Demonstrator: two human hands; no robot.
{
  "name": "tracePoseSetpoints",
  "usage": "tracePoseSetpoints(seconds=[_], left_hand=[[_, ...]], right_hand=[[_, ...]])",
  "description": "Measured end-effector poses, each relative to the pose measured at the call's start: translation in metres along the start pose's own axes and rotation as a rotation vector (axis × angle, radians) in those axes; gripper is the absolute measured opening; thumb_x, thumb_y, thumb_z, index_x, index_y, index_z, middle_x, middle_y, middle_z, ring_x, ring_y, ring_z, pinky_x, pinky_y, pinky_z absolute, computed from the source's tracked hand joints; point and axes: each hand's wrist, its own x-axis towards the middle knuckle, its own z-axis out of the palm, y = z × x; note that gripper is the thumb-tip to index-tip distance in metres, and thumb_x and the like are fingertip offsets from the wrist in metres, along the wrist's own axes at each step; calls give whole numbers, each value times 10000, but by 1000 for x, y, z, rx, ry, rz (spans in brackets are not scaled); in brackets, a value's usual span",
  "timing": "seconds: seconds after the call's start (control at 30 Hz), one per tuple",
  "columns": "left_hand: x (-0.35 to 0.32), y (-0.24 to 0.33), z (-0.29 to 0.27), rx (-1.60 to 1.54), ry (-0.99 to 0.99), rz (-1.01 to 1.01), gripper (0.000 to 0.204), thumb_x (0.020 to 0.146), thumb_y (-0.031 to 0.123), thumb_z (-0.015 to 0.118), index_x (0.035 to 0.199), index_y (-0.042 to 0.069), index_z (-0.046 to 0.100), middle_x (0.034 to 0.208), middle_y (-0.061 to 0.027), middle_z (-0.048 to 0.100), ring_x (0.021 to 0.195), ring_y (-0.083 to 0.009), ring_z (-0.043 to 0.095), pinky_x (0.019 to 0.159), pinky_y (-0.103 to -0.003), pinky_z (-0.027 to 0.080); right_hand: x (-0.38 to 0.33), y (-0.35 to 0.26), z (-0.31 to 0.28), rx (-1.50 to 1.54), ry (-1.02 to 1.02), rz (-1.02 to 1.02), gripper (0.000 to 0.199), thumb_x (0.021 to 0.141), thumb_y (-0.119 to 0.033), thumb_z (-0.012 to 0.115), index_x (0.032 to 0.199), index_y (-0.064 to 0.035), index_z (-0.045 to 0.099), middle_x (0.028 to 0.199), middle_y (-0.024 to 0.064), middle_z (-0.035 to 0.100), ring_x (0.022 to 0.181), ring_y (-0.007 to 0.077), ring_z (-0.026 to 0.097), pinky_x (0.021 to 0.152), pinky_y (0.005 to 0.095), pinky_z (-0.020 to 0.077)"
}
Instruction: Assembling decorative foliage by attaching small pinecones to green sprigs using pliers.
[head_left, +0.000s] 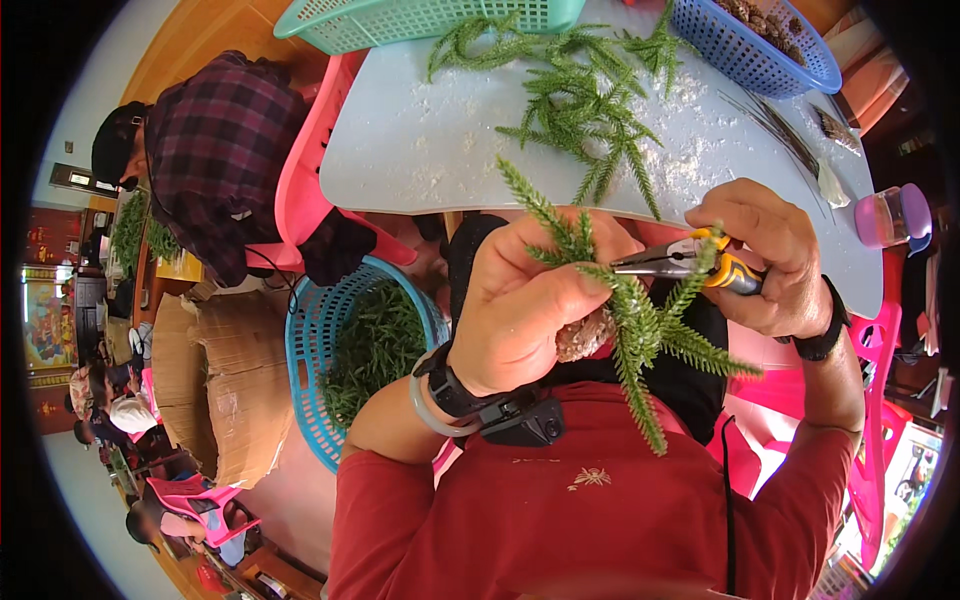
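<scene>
My left hand is closed around the stem of a green artificial pine sprig, whose needled branches spread out in front of my red shirt. A brown pine cone with whitish tips shows below my left fingers, against the sprig. In my right hand is a pair of long-nose pliers with yellow and black handles. Their jaws point left and reach the sprig beside my left thumb; whether they grip a wire there is hidden by my fingers.
More pine sprigs lie on the white table, which is dusted with white flakes. Behind them are a green basket and a blue basket of cones. Thin wires and a purple-lidded jar stand right. A blue basket holds greenery.
</scene>
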Motion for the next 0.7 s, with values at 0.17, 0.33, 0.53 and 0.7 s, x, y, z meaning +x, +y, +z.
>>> tracePoseSetpoints(seconds=[0.17, 0.33, 0.53, 0.7], left_hand=[[4, 12, 3, 228, 51, 71, 74, 817, 28, 583, 875, -18, 576, 821, -63, 591, 726, -114, 535, 703, -285, 430], [5, 21, -3, 1635, -37, 809, 228, 628, 105, 705, 818, 103, 579, 810, -46, 586, 787, -254, 539, 832, -479, 392], [6, -1, 4, 1678, 131, 1122, 230, 603, 154, 672, 787, 33, 609, 852, -52, 570, 813, -230, 554, 842, -489, 401], [8, 12, 8, 1019, -39, 598, 269, 819, 237, 604, 908, -16, 600, 1056, -140, 554, 893, -290, 535, 859, -431, 403]], right_hand=[[-3, -8, 2, -104, 80, 27, 424, 596, -56, 695, 1007, 8, 613, 864, 153, 602, 739, 303, 602, 647, 338, 487], [-7, -16, 13, -181, 111, 69, 388, 602, -51, 661, 980, 13, 603, 822, 156, 584, 681, 309, 567, 608, 344, 460], [-21, -37, 11, 1, 68, 394, 371, 602, -16, 599, 967, 42, 573, 827, 128, 535, 729, 241, 515, 680, 306, 417], [-25, -15, -3, -26, 70, 339, 333, 616, -27, 580, 941, 40, 554, 813, 129, 513, 713, 242, 492, 654, 312, 400]])
